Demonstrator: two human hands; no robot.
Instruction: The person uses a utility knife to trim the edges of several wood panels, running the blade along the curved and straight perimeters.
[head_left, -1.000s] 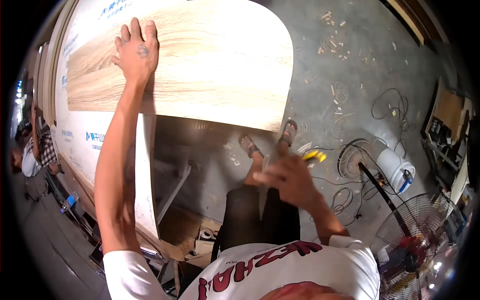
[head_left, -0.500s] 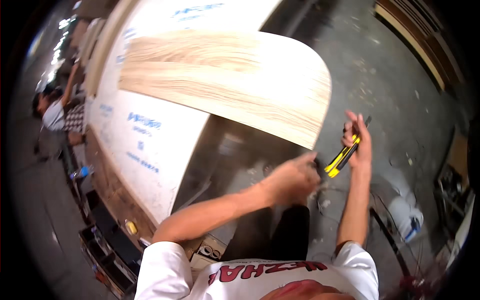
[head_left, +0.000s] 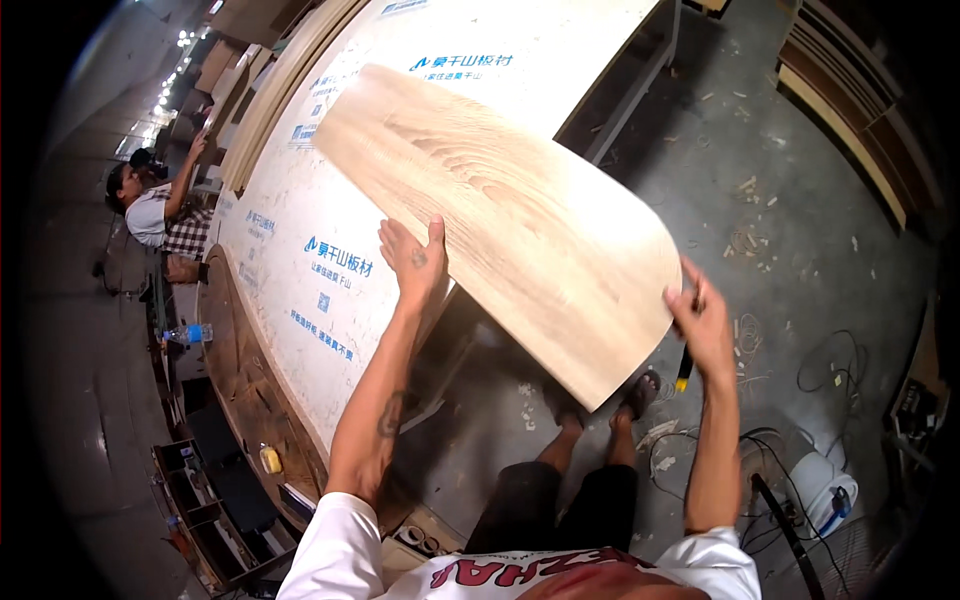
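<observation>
A long wood-grain board (head_left: pixel 520 220) with a rounded right end lies partly over a white-covered work table, its right part jutting past the table edge. My left hand (head_left: pixel 415 262) is at the board's near long edge, fingers spread and thumb up; it seems to touch the edge there. At the rounded end, my right hand (head_left: pixel 704 328) has thumb and fingers by the rim. A black and yellow utility knife (head_left: pixel 684 372) sticks out below that hand, mostly hidden by it. Whether the right fingers also grip the board is hard to tell.
The white sheet (head_left: pixel 335 285) with blue print covers the table. At left are a brown wooden ledge (head_left: pixel 235 350), a water bottle (head_left: pixel 188 334) and a tool box (head_left: pixel 205 510). A person (head_left: pixel 150 210) sits at far left. Cables and a white bucket (head_left: pixel 815 485) stand at right.
The board has turned, its rounded end swinging nearer to me. My left hand has moved left to the board's near edge. My right hand with the knife has come to the rounded end.
</observation>
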